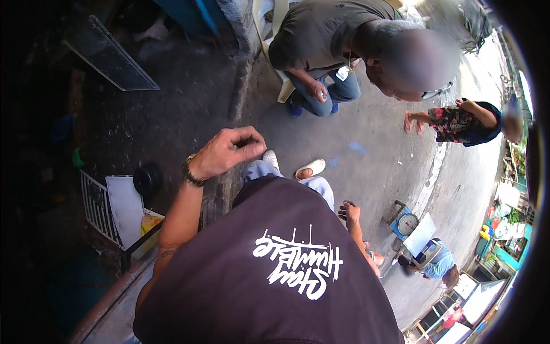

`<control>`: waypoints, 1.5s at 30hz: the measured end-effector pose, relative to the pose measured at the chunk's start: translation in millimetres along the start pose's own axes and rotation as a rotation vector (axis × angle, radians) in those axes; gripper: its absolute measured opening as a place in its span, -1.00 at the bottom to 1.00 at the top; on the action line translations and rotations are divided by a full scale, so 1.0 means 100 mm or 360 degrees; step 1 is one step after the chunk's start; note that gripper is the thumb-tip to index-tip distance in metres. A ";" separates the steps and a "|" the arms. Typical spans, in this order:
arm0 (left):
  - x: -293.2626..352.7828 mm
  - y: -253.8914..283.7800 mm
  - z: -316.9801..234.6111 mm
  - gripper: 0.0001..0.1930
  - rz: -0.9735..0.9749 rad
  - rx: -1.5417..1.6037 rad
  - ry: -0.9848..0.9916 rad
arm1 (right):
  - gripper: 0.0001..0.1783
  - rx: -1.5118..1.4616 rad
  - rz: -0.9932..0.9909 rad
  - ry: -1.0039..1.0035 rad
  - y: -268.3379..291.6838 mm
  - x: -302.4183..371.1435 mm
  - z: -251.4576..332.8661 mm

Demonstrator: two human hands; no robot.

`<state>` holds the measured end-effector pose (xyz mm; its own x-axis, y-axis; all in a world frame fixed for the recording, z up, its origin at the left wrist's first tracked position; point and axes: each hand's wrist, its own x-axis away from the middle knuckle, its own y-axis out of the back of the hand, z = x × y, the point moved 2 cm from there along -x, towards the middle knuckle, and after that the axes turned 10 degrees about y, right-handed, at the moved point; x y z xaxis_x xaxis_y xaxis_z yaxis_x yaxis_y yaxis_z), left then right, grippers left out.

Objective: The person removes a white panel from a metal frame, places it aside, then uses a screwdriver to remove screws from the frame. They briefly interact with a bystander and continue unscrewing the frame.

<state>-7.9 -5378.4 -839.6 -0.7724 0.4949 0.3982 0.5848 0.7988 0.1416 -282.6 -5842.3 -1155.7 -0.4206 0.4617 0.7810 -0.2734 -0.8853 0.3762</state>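
My left hand, with a dark watch at its wrist, is raised in front of me above the floor. Its fingers are loosely bent, the thumb stands a little apart from them, and nothing shows between them. Low at my right side hangs my right hand, its fingers partly spread and holding nothing visible. Below both hands are my cream clogs and light trousers. My dark printed shirt fills the lower middle.
Ahead, a seated person occupies a pale plastic chair. Another person stands farther right. A blue dial scale is near a person in light blue. To the left are a white panel, a rack and a leaning framed panel.
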 end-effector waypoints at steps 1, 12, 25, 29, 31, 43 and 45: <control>0.13 0.06 -0.28 -0.71 0.0173 0.0015 -0.0223 | -0.68 0.0016 0.0032 0.0019 -0.06 0.01 0.04; 1.77 -0.06 -1.76 -0.80 0.1228 0.0013 -0.1835 | -0.70 0.0461 0.0297 0.0235 -0.24 -0.43 0.96; 1.96 -0.14 -1.71 -0.83 0.1267 -0.0249 -0.1874 | -0.73 0.0310 0.0537 0.0540 -0.82 -0.45 1.78; 1.74 -0.15 -1.85 -0.82 0.1502 -0.0109 -0.1827 | -0.70 0.0468 0.0420 0.0500 -0.75 -0.37 1.40; 1.66 -0.16 -1.92 -0.81 0.1607 -0.0093 -0.1770 | -0.69 0.0423 0.0333 0.0370 -0.64 -0.30 1.18; 1.14 -0.27 -2.11 -0.85 0.2065 0.0024 -0.1678 | -0.66 0.0109 0.0139 -0.0031 -0.43 -0.05 0.00; 0.98 -0.28 -2.10 -0.91 0.2044 0.0149 -0.1481 | -0.65 0.0094 0.0197 0.0000 -0.59 -0.16 0.18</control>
<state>-48.4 -5424.2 -613.7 0.3060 0.8272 -0.4712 0.9500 -0.2976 0.0945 -244.5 -5798.7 -1181.5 -0.4480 0.3490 0.8231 -0.1679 -0.9371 0.3060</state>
